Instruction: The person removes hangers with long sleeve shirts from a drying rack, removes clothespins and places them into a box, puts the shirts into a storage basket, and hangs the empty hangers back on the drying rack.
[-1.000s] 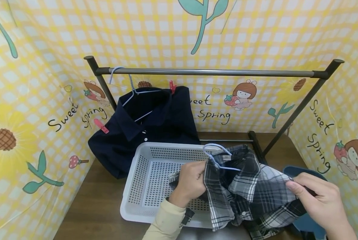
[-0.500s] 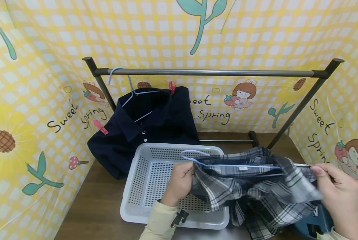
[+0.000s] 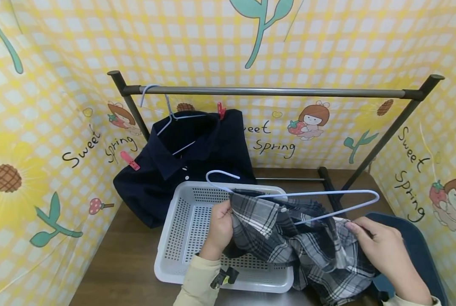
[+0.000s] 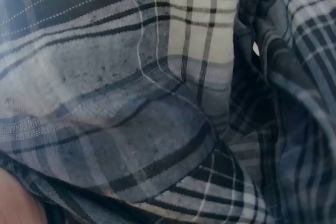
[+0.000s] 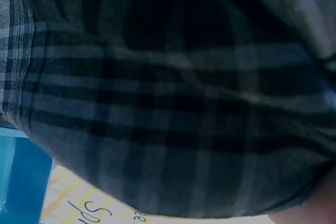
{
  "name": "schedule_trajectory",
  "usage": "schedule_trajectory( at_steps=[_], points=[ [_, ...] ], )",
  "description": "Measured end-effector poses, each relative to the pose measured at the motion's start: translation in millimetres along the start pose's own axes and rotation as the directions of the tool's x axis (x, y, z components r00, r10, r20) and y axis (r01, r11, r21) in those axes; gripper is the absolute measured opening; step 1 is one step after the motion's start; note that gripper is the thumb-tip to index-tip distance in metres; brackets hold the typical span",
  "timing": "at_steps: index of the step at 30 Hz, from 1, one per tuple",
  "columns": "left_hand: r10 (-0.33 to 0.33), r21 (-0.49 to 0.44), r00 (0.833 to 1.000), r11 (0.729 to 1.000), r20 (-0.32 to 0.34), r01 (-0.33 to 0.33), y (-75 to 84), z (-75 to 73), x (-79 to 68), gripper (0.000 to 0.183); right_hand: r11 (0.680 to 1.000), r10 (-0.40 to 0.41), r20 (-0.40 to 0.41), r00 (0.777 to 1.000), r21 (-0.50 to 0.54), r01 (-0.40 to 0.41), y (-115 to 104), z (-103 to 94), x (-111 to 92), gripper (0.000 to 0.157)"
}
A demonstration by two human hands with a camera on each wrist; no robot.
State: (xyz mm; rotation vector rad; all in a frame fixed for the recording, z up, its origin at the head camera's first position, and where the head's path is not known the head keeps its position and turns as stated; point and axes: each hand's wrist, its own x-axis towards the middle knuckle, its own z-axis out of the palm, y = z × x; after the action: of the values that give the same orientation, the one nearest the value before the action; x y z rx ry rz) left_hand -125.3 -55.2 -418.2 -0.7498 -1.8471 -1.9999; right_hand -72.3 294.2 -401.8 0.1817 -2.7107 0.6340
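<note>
A plaid shirt (image 3: 270,231) in grey, black and white hangs bunched between my hands in the head view. My left hand (image 3: 218,229) grips its collar side, close below the hook of a light-blue hanger (image 3: 338,193). The hanger's right arm sticks out bare above the cloth, while its left part is hidden behind the collar. With thumb and fingers, my right hand (image 3: 382,246) pinches the shirt at its right side, below the bare hanger end. Plaid cloth (image 4: 105,61) fills the left wrist view, and darker plaid folds (image 5: 168,119) cover most of the right wrist view.
Under the shirt stands a white perforated basket (image 3: 164,250). Behind it a navy shirt (image 3: 228,148) hangs by a hanger from the rack's bar (image 3: 281,91), with pink clips (image 3: 129,160) on its shoulders. A blue bin (image 3: 419,255) stands at the right, partly behind my right arm.
The hanger's right arm has come out of the shirt and up into view. My right hand went out right to the hanger's end, then came back left, now holding only cloth.
</note>
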Motion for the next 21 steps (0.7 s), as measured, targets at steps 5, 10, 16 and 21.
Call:
schedule_trajectory(
  at_steps=[5,10,16,21],
  points=[
    [-0.041,0.009,0.999,0.999,0.01,0.04,0.9,1.7,-0.1,0.033,0.995,0.062,0.121,0.991,0.074,-0.072,-8.0,-12.3,-0.2,0.021],
    [-0.072,0.061,0.997,0.996,-0.003,0.072,2.6,10.3,0.0,0.026,0.881,0.122,-0.138,0.983,0.472,-0.043,-25.1,-28.2,1.1,0.024],
    [-0.118,0.129,0.993,0.985,0.013,0.116,5.6,25.4,1.1,0.025,0.619,0.26,-0.416,0.872,0.764,0.18,-61.6,-30.2,0.6,0.02],
    [-0.11,0.189,0.992,0.977,0.068,0.095,11.9,37.7,2.2,0.024,0.746,0.064,-0.148,0.987,0.664,0.051,-85.6,-23.2,4.3,0.018]
  ],
)
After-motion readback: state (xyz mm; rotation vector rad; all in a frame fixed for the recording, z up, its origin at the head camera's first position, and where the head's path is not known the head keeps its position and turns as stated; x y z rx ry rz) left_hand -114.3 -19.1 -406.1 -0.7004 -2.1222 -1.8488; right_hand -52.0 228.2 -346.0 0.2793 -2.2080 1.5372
